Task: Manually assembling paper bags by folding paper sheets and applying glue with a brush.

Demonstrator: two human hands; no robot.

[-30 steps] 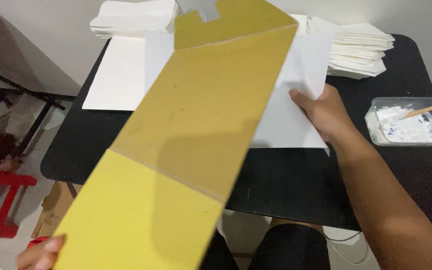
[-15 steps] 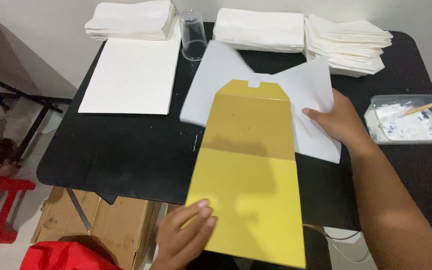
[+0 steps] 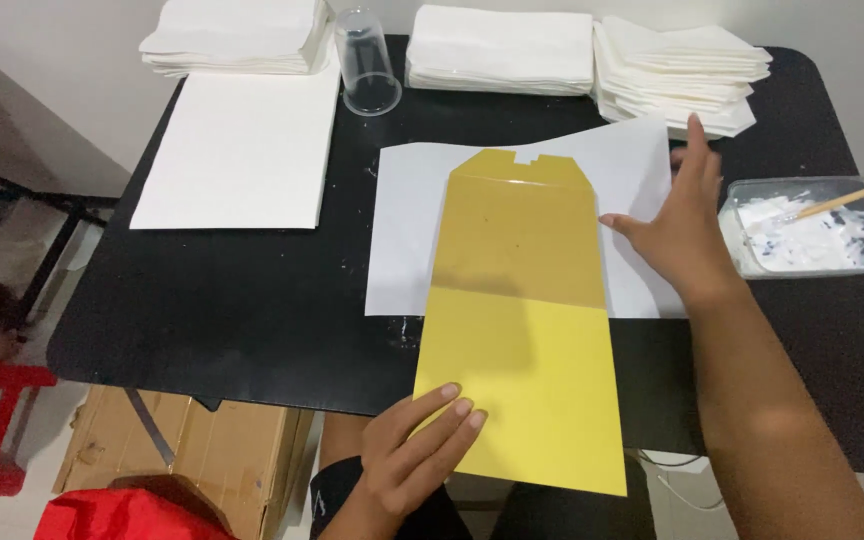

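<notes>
A long yellow card sheet (image 3: 522, 340) lies lengthwise on a white paper sheet (image 3: 407, 230) in the middle of the black table (image 3: 232, 300). Its near end overhangs the table's front edge. My left hand (image 3: 417, 450) rests with its fingers on the sheet's near left corner. My right hand (image 3: 677, 225) lies flat, fingers spread, on the white paper just right of the yellow sheet's glossy far half. A notched flap (image 3: 527, 162) forms the sheet's far end.
Stacks of folded white paper (image 3: 497, 45) line the back edge, with a clear plastic cup (image 3: 367, 70) between them. A large white sheet (image 3: 237, 150) lies at left. A clear tray of white glue with a brush (image 3: 812, 225) sits at right. Cardboard boxes (image 3: 202, 450) stand below.
The yellow sheet came down from near the camera and now lies flat on the white paper. My left hand moved onto its near corner; my right hand flattened on the paper.
</notes>
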